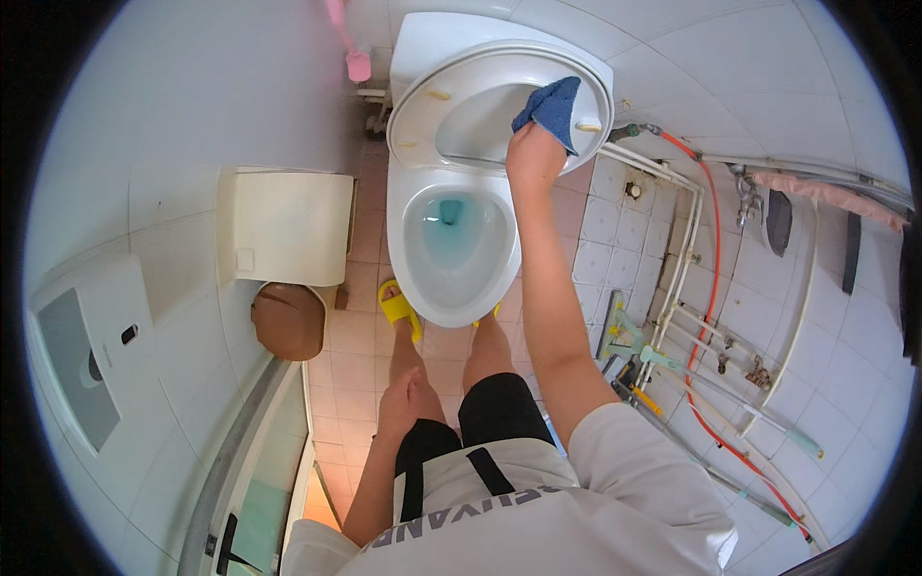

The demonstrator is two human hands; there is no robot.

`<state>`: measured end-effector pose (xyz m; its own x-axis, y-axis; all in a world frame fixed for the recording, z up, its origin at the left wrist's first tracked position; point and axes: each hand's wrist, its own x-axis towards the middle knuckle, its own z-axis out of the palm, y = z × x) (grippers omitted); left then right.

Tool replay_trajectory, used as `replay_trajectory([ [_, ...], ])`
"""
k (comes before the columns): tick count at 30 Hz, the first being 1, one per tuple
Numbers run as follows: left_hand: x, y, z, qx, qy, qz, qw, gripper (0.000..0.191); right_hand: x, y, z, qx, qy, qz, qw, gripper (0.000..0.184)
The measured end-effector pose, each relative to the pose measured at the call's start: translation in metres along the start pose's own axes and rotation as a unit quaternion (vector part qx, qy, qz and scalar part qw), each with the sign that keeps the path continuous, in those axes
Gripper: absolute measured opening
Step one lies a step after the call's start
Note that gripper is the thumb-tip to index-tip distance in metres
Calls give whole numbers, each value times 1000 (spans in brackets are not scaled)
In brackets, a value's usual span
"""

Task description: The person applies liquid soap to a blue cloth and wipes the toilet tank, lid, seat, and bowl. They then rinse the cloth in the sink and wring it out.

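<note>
A blue cloth (551, 108) is bunched in my right hand (536, 155), which is shut on it. The cloth lies against the right side of the raised toilet seat (414, 119), close to a yellowed bumper (588, 128). Below the seat is the white toilet bowl (452, 306), with blue-green water (454, 223) at its bottom. My left hand (400, 403) rests by my left knee, with no object visible in it. Its fingers are mostly hidden, so their spread does not show.
A pink toilet brush (358, 65) hangs at the left wall. A cream box (292, 227) and a brown-topped bin (288, 320) stand left of the bowl. On the right are white pipes (695, 216), an orange hose (715, 237) and mop handles (742, 403). Pink tiles (371, 360) cover the floor.
</note>
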<state>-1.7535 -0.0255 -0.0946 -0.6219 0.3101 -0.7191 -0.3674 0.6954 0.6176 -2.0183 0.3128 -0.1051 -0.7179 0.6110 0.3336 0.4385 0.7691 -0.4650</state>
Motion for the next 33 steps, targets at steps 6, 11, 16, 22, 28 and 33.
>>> replay_trajectory([
  [6, -6, -22, -10, 5, 10, 24, 1000, 29, -6, -10, 25, -19, -71, -162, 984, 9],
  [11, -15, -31, -20, -18, 23, 27, 999, 28, 7, -16, 15, -25, 91, -58, 994, 8],
  [16, -20, -43, -33, 25, 7, 35, 999, 28, 2, -25, 22, 16, 20, -145, 989, 17],
  [22, -27, -60, -42, 13, 26, 12, 999, 29, 10, -20, 14, -22, 81, -153, 985, 20],
  [28, -28, -67, -45, -4, 13, 10, 1000, 30, -15, -5, 48, -75, -148, -314, 935, 24],
  [33, -32, -70, -43, 11, 4, -16, 1000, 30, -45, 15, 84, -121, -220, -289, 924, 29],
])
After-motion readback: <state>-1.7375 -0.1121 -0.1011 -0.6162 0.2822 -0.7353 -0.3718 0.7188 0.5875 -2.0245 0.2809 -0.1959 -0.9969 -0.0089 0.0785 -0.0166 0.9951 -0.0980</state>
